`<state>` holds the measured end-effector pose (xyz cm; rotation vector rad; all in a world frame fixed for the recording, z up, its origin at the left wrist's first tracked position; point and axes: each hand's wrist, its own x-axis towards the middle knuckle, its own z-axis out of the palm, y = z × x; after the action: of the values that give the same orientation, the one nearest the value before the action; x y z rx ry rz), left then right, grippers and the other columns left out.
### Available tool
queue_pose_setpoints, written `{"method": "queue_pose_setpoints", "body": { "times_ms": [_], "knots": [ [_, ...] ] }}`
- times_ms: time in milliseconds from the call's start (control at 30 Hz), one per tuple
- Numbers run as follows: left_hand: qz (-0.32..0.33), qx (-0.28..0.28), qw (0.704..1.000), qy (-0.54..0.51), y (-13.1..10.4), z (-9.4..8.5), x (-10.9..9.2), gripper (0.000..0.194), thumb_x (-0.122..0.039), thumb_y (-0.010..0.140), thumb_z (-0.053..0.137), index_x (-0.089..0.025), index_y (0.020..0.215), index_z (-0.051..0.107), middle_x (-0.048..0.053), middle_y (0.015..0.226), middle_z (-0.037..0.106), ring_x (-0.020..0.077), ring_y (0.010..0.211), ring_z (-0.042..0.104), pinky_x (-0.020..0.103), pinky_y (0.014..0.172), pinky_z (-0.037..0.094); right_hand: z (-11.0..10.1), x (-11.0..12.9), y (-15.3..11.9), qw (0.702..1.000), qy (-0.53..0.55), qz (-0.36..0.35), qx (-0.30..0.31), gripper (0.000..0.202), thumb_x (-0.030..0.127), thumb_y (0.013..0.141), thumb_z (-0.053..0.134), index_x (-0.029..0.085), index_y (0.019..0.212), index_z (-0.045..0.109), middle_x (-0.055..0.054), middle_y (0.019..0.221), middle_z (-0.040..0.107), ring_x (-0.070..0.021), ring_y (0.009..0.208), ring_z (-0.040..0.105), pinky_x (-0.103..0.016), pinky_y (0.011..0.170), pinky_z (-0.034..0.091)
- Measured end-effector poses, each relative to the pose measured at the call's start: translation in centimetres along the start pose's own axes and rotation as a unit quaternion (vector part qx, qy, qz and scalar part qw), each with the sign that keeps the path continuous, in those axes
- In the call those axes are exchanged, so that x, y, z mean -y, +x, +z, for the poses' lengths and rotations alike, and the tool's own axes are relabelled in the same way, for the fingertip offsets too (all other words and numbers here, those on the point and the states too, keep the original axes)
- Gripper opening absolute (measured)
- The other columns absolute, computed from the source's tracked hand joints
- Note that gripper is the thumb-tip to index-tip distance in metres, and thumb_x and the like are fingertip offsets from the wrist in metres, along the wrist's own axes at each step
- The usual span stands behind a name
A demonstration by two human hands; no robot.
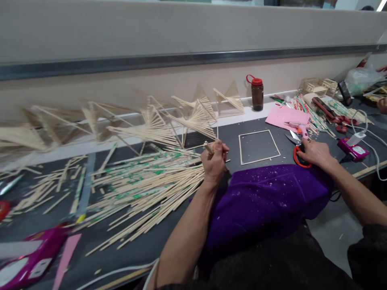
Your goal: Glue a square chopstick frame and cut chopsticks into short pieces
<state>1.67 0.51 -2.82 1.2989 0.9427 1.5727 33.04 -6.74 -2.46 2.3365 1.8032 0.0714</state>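
My left hand (214, 162) is closed around some thin wooden sticks (208, 148), whose cut ends show above the fist. Under and beside it, a wide fan of long wooden sticks (163, 189) lies on the dark table. At the right, my right hand (314, 152) has its fingers closed on a pair of scissors (299, 159) with red handles, blades pointing away from me. A pink glue gun (300, 128) lies just beyond that hand. Between my hands, a square stick frame (260, 147) lies flat. Purple cloth (269, 197) covers the near edge and my lap.
Fan-shaped stick structures (193, 121) stand along the wall. A brown bottle (257, 94) with a red lid stands behind the frame. Pink paper (284, 117), a magenta device (353, 149) with white cables, and another magenta device (39, 257) lie around. Another person's hand (383, 104) shows far right.
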Motion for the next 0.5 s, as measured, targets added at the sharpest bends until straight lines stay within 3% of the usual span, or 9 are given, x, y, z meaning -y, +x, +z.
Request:
{"method": "queue_pose_setpoints", "body": {
  "times_ms": [100, 233, 333, 400, 500],
  "knots": [
    [-0.013, -0.021, 0.999, -0.026, 0.4, -0.1, -0.1, 0.054, -0.068, 0.066, 0.066, -0.017, 0.055, 0.053, -0.008, 0.037, 0.032, 0.0040, 0.032, 0.026, 0.020, 0.033, 0.016, -0.2, -0.2, -0.3, 1.000, -0.020, 0.003, 0.001, 0.052, 0.053, 0.089, 0.043, 0.013, 0.120, 0.055, -0.019, 0.107, 0.066, -0.0320, 0.094, 0.065, -0.036, 0.068, 0.046],
    [-0.012, -0.037, 0.998, -0.048, 0.7, -0.3, -0.6, 0.053, -0.066, 0.066, 0.068, -0.017, 0.055, 0.052, -0.009, 0.037, 0.032, 0.0030, 0.031, 0.025, 0.019, 0.033, 0.015, -0.7, -0.5, -1.0, 0.999, -0.025, 0.006, -0.042, 0.054, 0.054, 0.089, 0.043, 0.015, 0.123, 0.056, -0.019, 0.108, 0.066, -0.0324, 0.095, 0.064, -0.037, 0.069, 0.046],
    [-0.025, -0.052, 0.994, -0.089, 0.7, -0.3, -1.9, 0.051, -0.063, 0.068, 0.068, -0.018, 0.055, 0.050, -0.009, 0.038, 0.029, 0.0031, 0.031, 0.024, 0.020, 0.033, 0.014, -2.0, -0.2, -2.2, 0.989, 0.083, -0.036, -0.118, 0.044, 0.048, 0.090, 0.047, 0.017, 0.118, 0.061, -0.014, 0.109, 0.068, -0.0292, 0.096, 0.064, -0.037, 0.074, 0.047],
    [-0.022, -0.048, 0.992, -0.115, 0.4, -0.2, -3.3, 0.051, -0.063, 0.067, 0.069, -0.019, 0.054, 0.048, -0.009, 0.038, 0.027, 0.0033, 0.031, 0.022, 0.021, 0.032, 0.013, -3.5, 0.4, -3.5, 0.953, 0.218, -0.099, -0.188, 0.035, 0.042, 0.088, 0.052, 0.019, 0.113, 0.064, -0.009, 0.108, 0.069, -0.0239, 0.093, 0.065, -0.036, 0.078, 0.049],
    [0.037, -0.025, 0.991, -0.128, -0.8, 0.3, -6.4, 0.048, -0.064, 0.069, 0.067, -0.020, 0.056, 0.052, -0.009, 0.039, 0.025, 0.0038, 0.032, 0.019, 0.023, 0.033, 0.013, -6.3, 1.4, -6.1, 0.855, 0.373, -0.198, -0.302, 0.025, 0.037, 0.087, 0.056, 0.023, 0.104, 0.067, -0.006, 0.099, 0.071, -0.0194, 0.085, 0.066, -0.035, 0.075, 0.052]
  ]
}}
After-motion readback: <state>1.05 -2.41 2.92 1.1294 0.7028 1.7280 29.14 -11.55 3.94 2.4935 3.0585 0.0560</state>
